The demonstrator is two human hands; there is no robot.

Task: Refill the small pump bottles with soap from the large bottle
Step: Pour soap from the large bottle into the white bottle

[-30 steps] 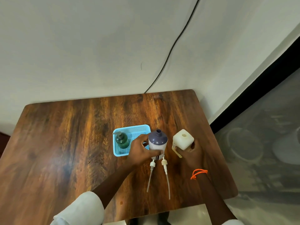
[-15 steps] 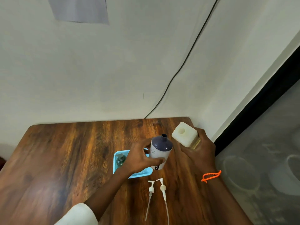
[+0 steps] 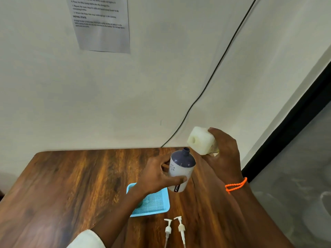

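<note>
Overhead, the wooden table (image 3: 71, 185) fills the lower frame, set against a pale wall (image 3: 161, 77) that carries a printed sheet (image 3: 102, 24) and a black cable (image 3: 215, 68) running down to the table's far edge. I see a blue tray (image 3: 155, 203) lying flat on the wood, partly hidden by the left forearm; something dark inside it, too covered to tell. My left hand (image 3: 154, 178) holds the small bottle (image 3: 180, 170) above the table, fingers curled around its white body, thumb across the front, its dark neck open and pointing up and slightly right. My right hand (image 3: 223, 158), orange cord (image 3: 235, 185) at the wrist, grips the large bottle (image 3: 201, 140), fingers wrapped over its far side; the pale square bottle is tilted, mouth facing left and down, just above and right of the small bottle's neck, not touching. No liquid visible between them. Two white pump heads (image 3: 174, 230) lie side by side on the table near the front edge, tubes trailing toward me.
</note>
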